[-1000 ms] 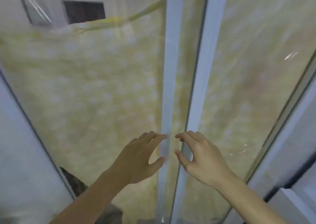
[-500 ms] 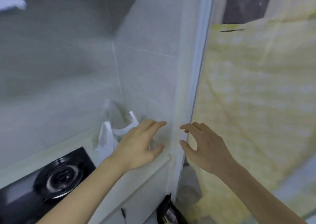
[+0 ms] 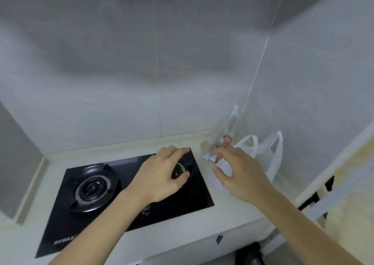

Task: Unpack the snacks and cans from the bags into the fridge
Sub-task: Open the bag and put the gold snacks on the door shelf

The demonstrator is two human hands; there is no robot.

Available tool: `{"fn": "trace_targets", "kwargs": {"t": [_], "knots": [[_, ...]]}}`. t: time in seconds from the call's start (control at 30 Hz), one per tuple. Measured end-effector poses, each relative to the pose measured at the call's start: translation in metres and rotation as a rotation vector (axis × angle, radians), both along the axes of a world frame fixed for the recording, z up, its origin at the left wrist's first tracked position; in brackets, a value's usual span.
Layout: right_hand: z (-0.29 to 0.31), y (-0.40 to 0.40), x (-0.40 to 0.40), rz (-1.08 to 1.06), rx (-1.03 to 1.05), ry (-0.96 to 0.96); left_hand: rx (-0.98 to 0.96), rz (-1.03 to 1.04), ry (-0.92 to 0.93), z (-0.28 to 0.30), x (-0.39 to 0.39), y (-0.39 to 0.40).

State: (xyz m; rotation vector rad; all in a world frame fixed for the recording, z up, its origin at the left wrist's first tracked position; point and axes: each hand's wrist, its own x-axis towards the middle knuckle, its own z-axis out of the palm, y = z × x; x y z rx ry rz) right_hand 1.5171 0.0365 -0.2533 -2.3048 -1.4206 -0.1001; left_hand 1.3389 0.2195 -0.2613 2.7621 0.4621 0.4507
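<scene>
On the pale bench, at its far right corner against the tiled wall, stand the bags: a clear bag with a red print, its handles upright, and just beside it a white bag with two loop handles. What is in them cannot be made out, and the fridge is out of view.

From the head view, the step in hand looks like reaching for the bags. To do it well, I would take each bag by its handles or spread its mouth with both hands, so that cans do not roll out onto the bench or toward the black gas hob at the left.

The left hand hovers over the hob's right burner, fingers loosely curled, holding nothing. The right hand is released too, thumb and fingers spread; it is in front of the white bag's lower part, and whether it touches the plastic cannot be told.
</scene>
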Motion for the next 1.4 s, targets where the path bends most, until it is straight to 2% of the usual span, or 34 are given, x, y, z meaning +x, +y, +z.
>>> {"fn": "trace_targets", "kwargs": {"t": [0.13, 0.27, 0.37, 0.5, 0.6, 0.7, 0.77, 0.87, 1.1, 1.2, 1.4], "knots": [[-0.009, 0.014, 0.019, 0.017, -0.036, 0.001, -0.024, 0.039, 0.0, -0.007, 0.001, 0.012], [-0.017, 0.005, 0.056, 0.028, -0.01, 0.018, -0.036, 0.038, -0.009, -0.009, 0.038, 0.004], [-0.019, -0.015, 0.096, 0.031, 0.099, 0.037, -0.04, 0.011, -0.032, -0.008, 0.091, -0.016], [-0.021, -0.05, 0.186, -0.005, 0.193, 0.012, -0.038, -0.04, -0.061, -0.007, 0.195, -0.059], [-0.026, -0.07, 0.25, -0.012, 0.157, 0.06, -0.045, -0.055, -0.068, -0.003, 0.267, -0.093], [-0.038, -0.077, 0.295, 0.068, 0.08, 0.099, -0.035, -0.085, -0.045, -0.004, 0.32, -0.117], [-0.047, -0.076, 0.313, 0.154, 0.018, 0.106, -0.026, -0.1, 0.004, -0.011, 0.341, -0.124], [-0.066, -0.069, 0.329, 0.262, -0.076, 0.044, 0.008, -0.092, 0.176, -0.028, 0.358, -0.124], [-0.112, -0.048, 0.357, 0.432, -0.186, -0.116, 0.255, -0.028, 0.36, -0.072, 0.367, -0.101], [-0.132, -0.043, 0.376, 0.39, -0.232, -0.192, 0.327, 0.026, 0.48, -0.087, 0.365, -0.088], [-0.161, -0.056, 0.419, 0.148, -0.369, -0.299, 0.369, 0.111, 0.686, -0.124, 0.361, -0.064]]}}
